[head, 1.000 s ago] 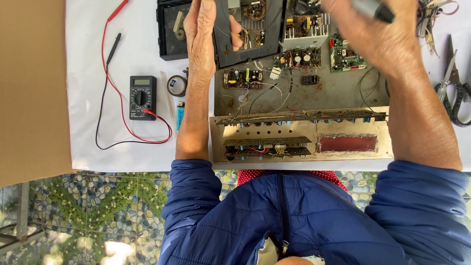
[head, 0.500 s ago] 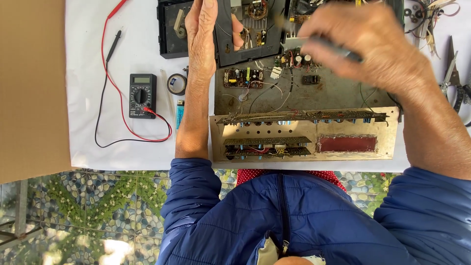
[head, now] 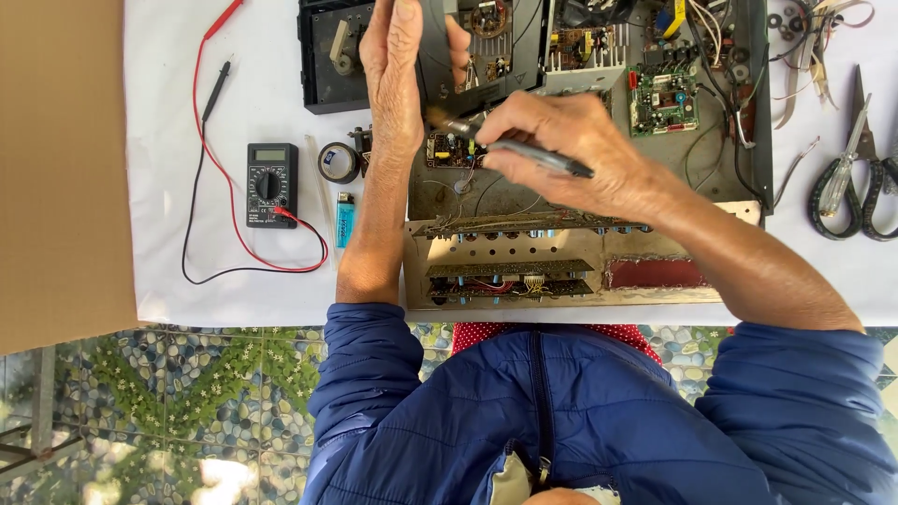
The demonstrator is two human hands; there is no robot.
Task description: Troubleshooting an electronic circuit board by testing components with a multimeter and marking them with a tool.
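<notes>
**Brush work inside an opened amplifier chassis**

Right hand holds a slim dark-handled brush in a closed pinch grip, fingers wrapped along the handle, with the bristle tip directed at a small circuit board near the left side of the chassis. The low, pen-like hold appears suited to fine control of the tip among the components.

Left hand is closed on a black panel section, thumb on the far face and fingers flat along the near edge. The panel stands tilted up from the chassis, seemingly to keep it out of the brush's way and expose the board beneath.

The chassis rests on a white-covered worktop, front panel toward the person, which places the interior within direct reach. To the left lie a digital multimeter with red and black leads, a roll of black tape and a blue lighter, all well apart from the working area. Scissors lie to the right of the chassis.
</notes>
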